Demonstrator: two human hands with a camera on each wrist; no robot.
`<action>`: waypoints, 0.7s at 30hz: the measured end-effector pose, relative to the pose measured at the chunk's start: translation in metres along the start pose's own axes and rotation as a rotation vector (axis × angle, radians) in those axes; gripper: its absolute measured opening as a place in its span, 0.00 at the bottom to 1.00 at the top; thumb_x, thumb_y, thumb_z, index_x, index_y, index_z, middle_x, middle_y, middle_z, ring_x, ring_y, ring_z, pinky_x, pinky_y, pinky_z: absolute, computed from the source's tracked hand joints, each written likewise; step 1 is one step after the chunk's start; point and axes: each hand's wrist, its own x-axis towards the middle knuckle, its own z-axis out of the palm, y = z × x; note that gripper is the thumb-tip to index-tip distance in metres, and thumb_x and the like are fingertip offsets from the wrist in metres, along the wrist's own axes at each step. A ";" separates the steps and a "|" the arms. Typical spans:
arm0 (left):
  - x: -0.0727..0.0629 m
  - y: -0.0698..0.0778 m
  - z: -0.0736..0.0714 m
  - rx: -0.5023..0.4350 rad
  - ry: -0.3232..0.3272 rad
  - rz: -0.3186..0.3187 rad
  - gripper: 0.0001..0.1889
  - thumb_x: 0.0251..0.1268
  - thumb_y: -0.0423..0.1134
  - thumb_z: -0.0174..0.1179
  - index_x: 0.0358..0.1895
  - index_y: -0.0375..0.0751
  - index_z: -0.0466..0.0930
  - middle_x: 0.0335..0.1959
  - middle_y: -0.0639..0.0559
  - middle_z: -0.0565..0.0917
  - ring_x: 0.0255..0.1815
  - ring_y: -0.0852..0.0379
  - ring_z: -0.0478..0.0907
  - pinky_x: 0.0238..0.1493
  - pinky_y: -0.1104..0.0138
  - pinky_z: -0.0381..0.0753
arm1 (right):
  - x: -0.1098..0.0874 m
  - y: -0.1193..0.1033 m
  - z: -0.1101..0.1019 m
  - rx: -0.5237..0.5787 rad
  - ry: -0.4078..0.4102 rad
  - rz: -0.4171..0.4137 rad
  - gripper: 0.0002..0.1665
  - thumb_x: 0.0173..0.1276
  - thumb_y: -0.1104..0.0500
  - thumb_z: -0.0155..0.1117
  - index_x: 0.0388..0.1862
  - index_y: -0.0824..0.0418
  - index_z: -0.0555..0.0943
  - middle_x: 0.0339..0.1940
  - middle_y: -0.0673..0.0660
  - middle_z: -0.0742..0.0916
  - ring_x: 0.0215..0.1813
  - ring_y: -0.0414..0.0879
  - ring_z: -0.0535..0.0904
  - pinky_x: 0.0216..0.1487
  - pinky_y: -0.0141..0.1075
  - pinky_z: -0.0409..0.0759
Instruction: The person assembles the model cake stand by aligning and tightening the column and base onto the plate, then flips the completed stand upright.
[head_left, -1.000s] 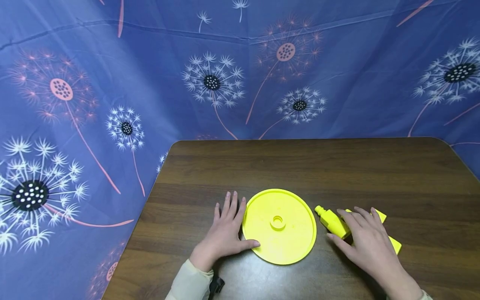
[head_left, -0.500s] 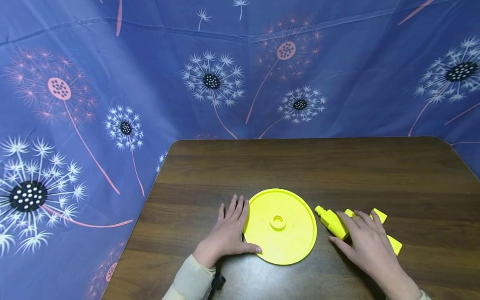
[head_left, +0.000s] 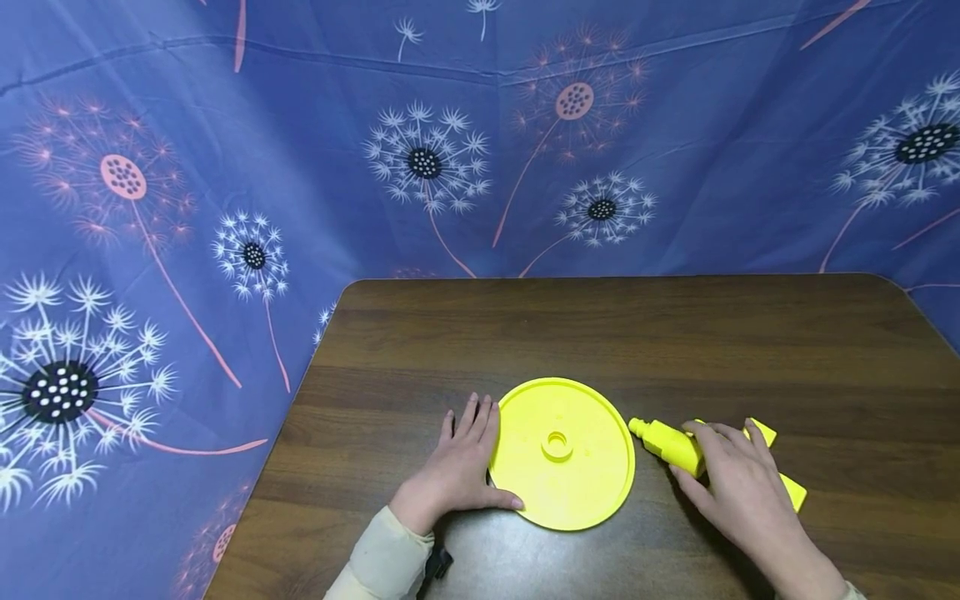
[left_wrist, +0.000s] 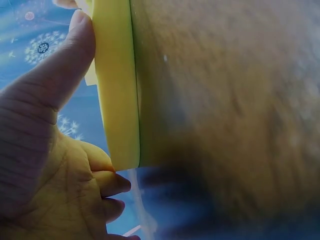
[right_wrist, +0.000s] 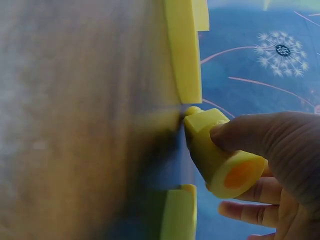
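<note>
Head view: a yellow disc [head_left: 558, 487], with raised rim and central ring, is seen flat on the wood-grain table [head_left: 637, 333]. Its left edge is touched by the left hand [head_left: 461, 468]; the fingers are extended along the rim, the thumb laid at the near edge. A stepped yellow piece [head_left: 670, 446] is held by the right hand [head_left: 738, 487] at the disc's right, narrow tip towards the rim; whether the two touch cannot be determined. Two other yellow parts, an upper block [head_left: 763, 432] and a lower block [head_left: 793, 492], are partly covered by the right hand. The table is backed by a blue dandelion-print cloth [head_left: 337, 125].

Left wrist view: the disc is presented edge-on, bordered by the straight thumb and the fingertips; it is not clasped.

Right wrist view: the stepped piece is pinched between thumb and fingers, its wide, hollowed end turned towards the camera.
</note>
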 end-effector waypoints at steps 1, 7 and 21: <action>0.000 0.000 0.000 0.000 -0.002 -0.001 0.69 0.42 0.76 0.64 0.78 0.36 0.39 0.79 0.40 0.41 0.79 0.45 0.31 0.73 0.42 0.41 | 0.001 0.000 -0.002 0.010 0.009 0.002 0.33 0.41 0.60 0.77 0.49 0.67 0.76 0.38 0.63 0.85 0.46 0.62 0.76 0.68 0.63 0.55; 0.000 0.002 -0.002 -0.011 -0.018 -0.013 0.69 0.41 0.75 0.65 0.78 0.35 0.39 0.79 0.40 0.41 0.79 0.46 0.31 0.74 0.43 0.41 | 0.010 -0.004 -0.014 0.070 0.055 0.014 0.33 0.38 0.62 0.79 0.46 0.65 0.76 0.31 0.55 0.81 0.36 0.52 0.72 0.67 0.52 0.64; 0.004 0.002 0.000 -0.020 -0.033 -0.040 0.70 0.39 0.74 0.67 0.78 0.36 0.39 0.80 0.41 0.41 0.79 0.47 0.32 0.74 0.45 0.44 | 0.039 -0.039 -0.017 0.272 -0.049 -0.010 0.31 0.47 0.61 0.81 0.51 0.51 0.78 0.37 0.44 0.83 0.27 0.33 0.70 0.23 0.29 0.72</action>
